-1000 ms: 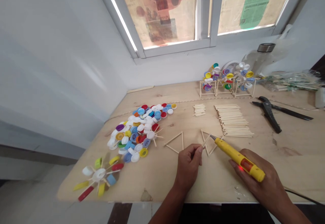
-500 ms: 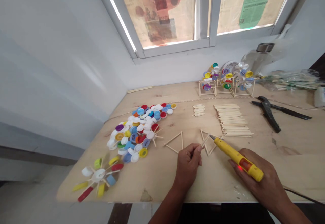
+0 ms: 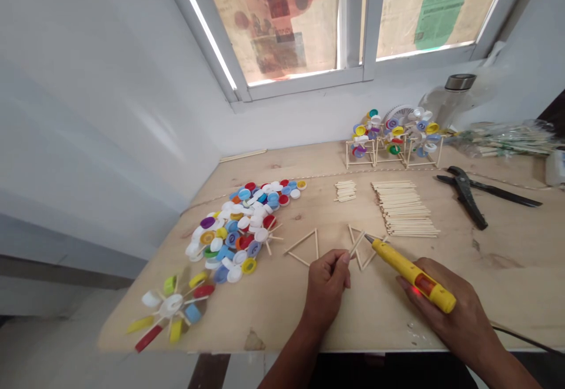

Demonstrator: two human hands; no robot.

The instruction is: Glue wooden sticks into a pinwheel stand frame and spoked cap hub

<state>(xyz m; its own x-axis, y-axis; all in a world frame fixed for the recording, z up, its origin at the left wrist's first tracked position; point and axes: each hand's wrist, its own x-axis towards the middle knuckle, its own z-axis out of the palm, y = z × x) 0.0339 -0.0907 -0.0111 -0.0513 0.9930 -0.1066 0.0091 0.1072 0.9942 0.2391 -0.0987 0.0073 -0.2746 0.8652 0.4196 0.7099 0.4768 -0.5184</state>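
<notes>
My left hand [image 3: 325,288] is closed in a pinch on a thin wooden stick [image 3: 356,243] that slants up over a stick triangle [image 3: 362,248] lying on the plywood table [image 3: 309,312]. My right hand [image 3: 454,312] grips a yellow glue gun [image 3: 408,272] with a red light; its tip sits right beside the far end of the held stick. A second stick triangle [image 3: 305,246] lies just left of my left hand.
A heap of coloured bottle caps [image 3: 241,227] lies at the left, a cap pinwheel [image 3: 172,306] near the front left edge. Stacked sticks [image 3: 404,208] and a small bundle [image 3: 346,190] lie behind. Finished cap wheels [image 3: 392,139] and black pliers [image 3: 468,195] stand at the back right.
Both hands stay almost where they were. The glue gun tip has edged slightly closer to the end of the held stick.
</notes>
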